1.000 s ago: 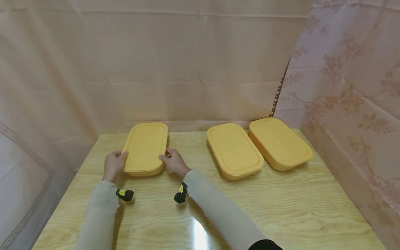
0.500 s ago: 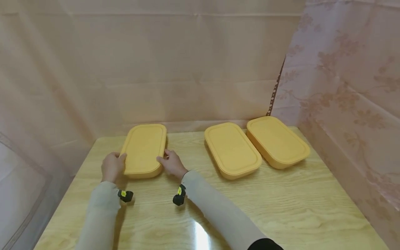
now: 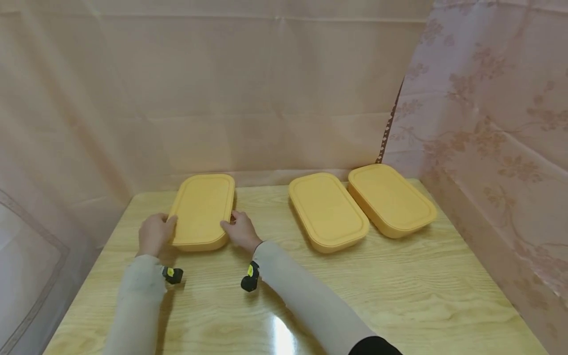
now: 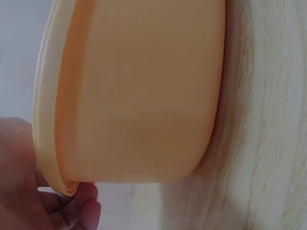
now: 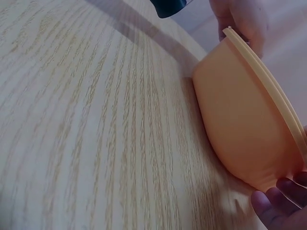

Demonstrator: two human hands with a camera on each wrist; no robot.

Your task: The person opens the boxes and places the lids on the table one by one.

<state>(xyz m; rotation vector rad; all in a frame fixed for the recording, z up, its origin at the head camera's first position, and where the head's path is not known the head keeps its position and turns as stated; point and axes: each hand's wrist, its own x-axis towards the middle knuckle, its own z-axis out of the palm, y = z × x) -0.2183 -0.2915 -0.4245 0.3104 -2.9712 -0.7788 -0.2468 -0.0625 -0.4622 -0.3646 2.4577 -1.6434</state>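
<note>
A yellow lidded storage box [image 3: 203,209] lies at the left of the table, lid up. My left hand [image 3: 154,233] grips its left edge, thumb on top. On the opposite side, my right hand [image 3: 241,230] holds the edge near the front corner with its thumb over the lid. From the left wrist, the box's smooth side wall [image 4: 144,91] shows, with the fingers [image 4: 82,201] curled below the lid's overhanging rim. The right wrist view has the box [image 5: 240,105] low against the wood, with the right fingertips [image 5: 276,201] at its lower side.
Two similar yellow lidded boxes stand to the right, one nearer the middle [image 3: 328,212] and one toward the back corner [image 3: 390,197]. Beige cloth [image 3: 266,98] hangs behind the table [image 3: 399,296], and a flowered cloth [image 3: 497,148] along its right side.
The whole head view has shifted slightly. Both hands keep their hold on the left box, which stays in about the same place relative to the other two.
</note>
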